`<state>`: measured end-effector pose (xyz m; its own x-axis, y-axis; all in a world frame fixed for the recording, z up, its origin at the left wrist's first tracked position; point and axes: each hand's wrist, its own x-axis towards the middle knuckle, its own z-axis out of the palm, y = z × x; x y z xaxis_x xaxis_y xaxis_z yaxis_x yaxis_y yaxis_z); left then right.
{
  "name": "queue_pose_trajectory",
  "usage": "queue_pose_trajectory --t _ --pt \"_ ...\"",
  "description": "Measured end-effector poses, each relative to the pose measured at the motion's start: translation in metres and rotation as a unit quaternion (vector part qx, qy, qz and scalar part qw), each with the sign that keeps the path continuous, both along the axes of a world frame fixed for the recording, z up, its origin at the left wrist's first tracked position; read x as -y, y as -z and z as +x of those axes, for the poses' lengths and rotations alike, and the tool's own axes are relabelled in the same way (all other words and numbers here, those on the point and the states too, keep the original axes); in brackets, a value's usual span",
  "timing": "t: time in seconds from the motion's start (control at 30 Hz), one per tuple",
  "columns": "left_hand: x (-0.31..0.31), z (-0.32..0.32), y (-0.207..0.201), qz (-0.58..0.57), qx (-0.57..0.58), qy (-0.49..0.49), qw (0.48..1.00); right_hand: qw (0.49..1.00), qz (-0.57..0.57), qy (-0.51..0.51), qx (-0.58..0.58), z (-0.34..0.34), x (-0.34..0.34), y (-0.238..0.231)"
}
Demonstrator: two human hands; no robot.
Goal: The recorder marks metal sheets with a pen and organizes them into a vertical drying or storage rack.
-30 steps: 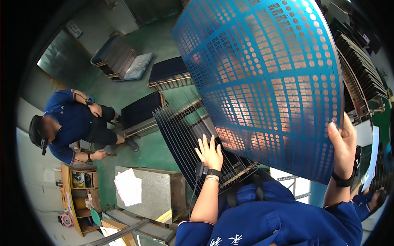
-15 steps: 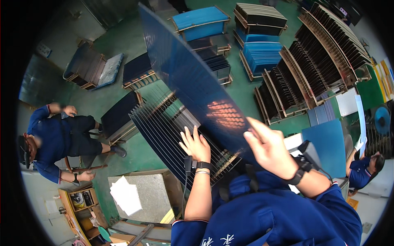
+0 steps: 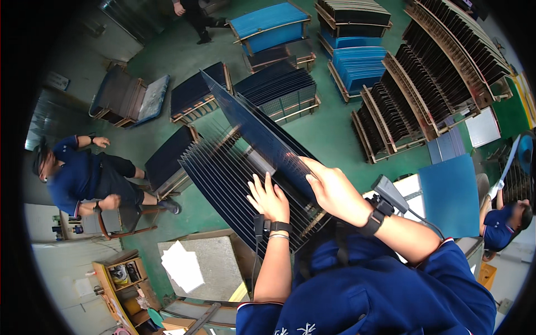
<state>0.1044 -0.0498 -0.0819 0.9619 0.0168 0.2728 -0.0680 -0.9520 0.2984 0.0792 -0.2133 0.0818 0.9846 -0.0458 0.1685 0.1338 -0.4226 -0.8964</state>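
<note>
A large thin dark blue panel (image 3: 254, 129) stands on edge, tilted, over the right part of a slotted rack. Its near edge is pinched between the thumb and fingers of my right hand (image 3: 336, 194). Whether its lower edge sits in a slot is hidden. My left hand (image 3: 269, 201) lies with spread fingers over the upright panels (image 3: 219, 192) lined up in the rack's left part, and holds nothing. Wooden slotted rails of the rack (image 3: 309, 226) show between the panels and my body. Both wrists wear black straps with small devices.
Racks of dark panels (image 3: 273, 92) and blue panels (image 3: 357, 67) stand beyond, with taller racks (image 3: 441, 72) at right. White sheets lie on a grey block (image 3: 209, 268) at near left. One person (image 3: 84, 173) is at left, another (image 3: 505, 223) at right, a third (image 3: 195, 17) at the back.
The panel in my right hand has come down toward the rack, and that hand has moved left and slightly lower. My left hand stays over the rack. The person at left has shifted posture.
</note>
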Motion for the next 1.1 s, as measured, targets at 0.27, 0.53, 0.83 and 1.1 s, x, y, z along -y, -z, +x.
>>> queue_pose_trajectory --t 0.27,0.53,0.83,1.1 --pt "-0.005 -0.004 0.003 -0.046 -0.018 -0.008 0.999 0.996 -0.043 -0.034 -0.073 0.021 -0.035 0.046" --pt "-0.006 -0.003 0.005 -0.038 -0.028 0.002 0.999 0.994 -0.004 -0.052 -0.093 0.047 -0.042 0.025" --pt "0.003 0.001 -0.004 -0.074 -0.010 0.004 0.997 0.988 -0.149 -0.026 -0.020 0.038 -0.050 0.115" --pt "-0.009 -0.006 -0.004 -0.091 -0.019 0.006 0.996 0.949 -0.290 -0.122 0.023 0.015 -0.045 0.131"
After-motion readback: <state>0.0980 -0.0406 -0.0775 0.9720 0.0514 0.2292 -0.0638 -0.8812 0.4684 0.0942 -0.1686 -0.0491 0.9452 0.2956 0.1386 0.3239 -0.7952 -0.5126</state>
